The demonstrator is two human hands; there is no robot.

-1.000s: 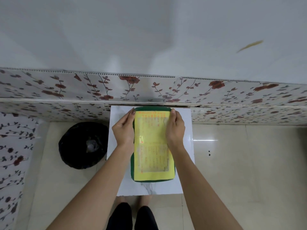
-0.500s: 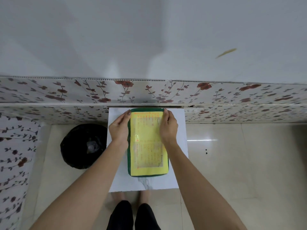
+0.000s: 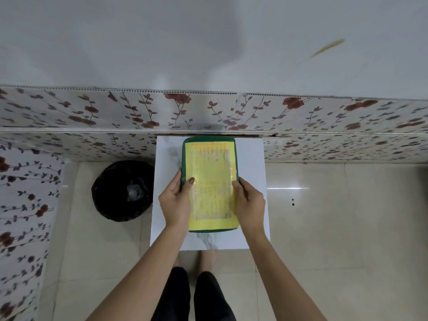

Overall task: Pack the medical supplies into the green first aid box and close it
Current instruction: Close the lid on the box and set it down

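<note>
The green first aid box (image 3: 186, 154) lies flat and closed on a small white table (image 3: 251, 158), its lid covered by a yellow printed sheet (image 3: 212, 181). My left hand (image 3: 174, 201) grips the box's left side near the middle, thumb on top of the lid. Against the right side, my right hand (image 3: 250, 202) holds the box at the same height. No loose medical supplies are visible.
A black lined bin (image 3: 124, 191) stands on the floor left of the table. A floral-tiled wall (image 3: 231, 112) runs right behind the table. Pale floor tiles (image 3: 324, 216) spread to the right, and my feet show under the table's near edge.
Both hands slid from the box's far end toward me, now gripping its sides near the middle. The box stays closed on the table.
</note>
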